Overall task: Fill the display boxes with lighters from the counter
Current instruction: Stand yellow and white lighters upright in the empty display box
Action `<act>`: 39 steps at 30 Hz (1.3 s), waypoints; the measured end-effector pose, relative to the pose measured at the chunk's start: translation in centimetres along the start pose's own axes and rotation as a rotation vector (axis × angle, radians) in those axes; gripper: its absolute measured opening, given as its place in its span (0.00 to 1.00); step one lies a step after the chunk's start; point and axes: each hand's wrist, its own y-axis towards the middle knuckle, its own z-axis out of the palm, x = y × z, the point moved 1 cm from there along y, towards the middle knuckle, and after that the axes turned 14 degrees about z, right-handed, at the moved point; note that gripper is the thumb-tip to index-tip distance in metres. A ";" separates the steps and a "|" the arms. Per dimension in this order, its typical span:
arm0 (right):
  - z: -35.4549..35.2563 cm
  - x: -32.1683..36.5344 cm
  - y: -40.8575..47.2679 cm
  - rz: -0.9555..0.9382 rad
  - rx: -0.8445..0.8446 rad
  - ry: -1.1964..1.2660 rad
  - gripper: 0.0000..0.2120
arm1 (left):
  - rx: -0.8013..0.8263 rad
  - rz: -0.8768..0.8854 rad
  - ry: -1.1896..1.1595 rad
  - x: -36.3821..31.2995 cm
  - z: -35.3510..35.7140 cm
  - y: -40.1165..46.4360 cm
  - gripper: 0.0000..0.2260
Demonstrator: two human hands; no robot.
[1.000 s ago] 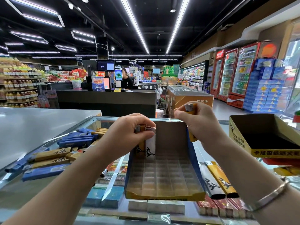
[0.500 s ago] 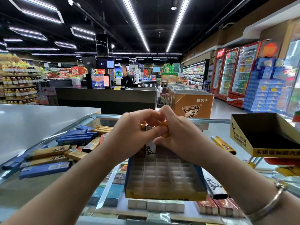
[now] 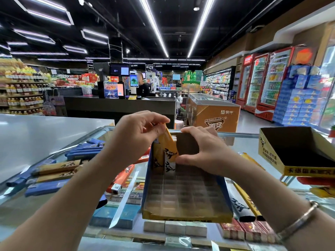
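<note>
A yellow-and-blue display box [image 3: 186, 217] with a grid of slots stands on the glass counter [image 3: 59, 156] in front of me. Its far-left corner holds a few upright lighters, one white [image 3: 169, 164]. My left hand [image 3: 137, 134] pinches the top of an orange lighter [image 3: 170, 145] that leans in that corner. My right hand [image 3: 204, 151] rests on the box's back wall, its thumb against the lighters' side. Loose blue lighters [image 3: 85, 151], tan ones [image 3: 56, 166] and an orange-red one [image 3: 120, 178] lie to the left; black [image 3: 239, 205] and orange ones lie to the right.
A second, dark-lined yellow display box [image 3: 308, 171] stands at the right on a rack. Cigarette packs show under the glass. A grey countertop [image 3: 36, 134] lies to the left. Behind are a checkout desk with a person, an orange freezer [image 3: 215, 113] and drink fridges.
My hands met over the box's far-left corner, then parted slightly. The orange lighter went from my right hand to my left, and now leans in that corner. My right hand moved onto the box wall.
</note>
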 end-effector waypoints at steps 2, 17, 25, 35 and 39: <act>0.1 -0.2 0.2 0.001 0.004 0.002 0.36 | 0.007 0.028 0.037 0.2 -0.3 0.0 0.11; -0.2 -1.7 1.0 0.072 -0.018 0.152 0.27 | 0.191 0.105 0.214 1.7 0.5 -0.5 0.07; -0.3 -2.0 1.1 0.102 0.006 0.164 0.27 | 0.216 -0.047 0.115 2.3 0.5 -0.6 0.09; -5.0 -3.3 0.6 0.166 -0.163 0.158 0.07 | 0.371 -0.390 -0.150 3.3 2.2 -1.5 0.33; -6.8 -4.6 -0.7 0.504 0.250 -0.182 0.15 | 0.362 -0.363 -0.135 3.4 2.3 -1.6 0.31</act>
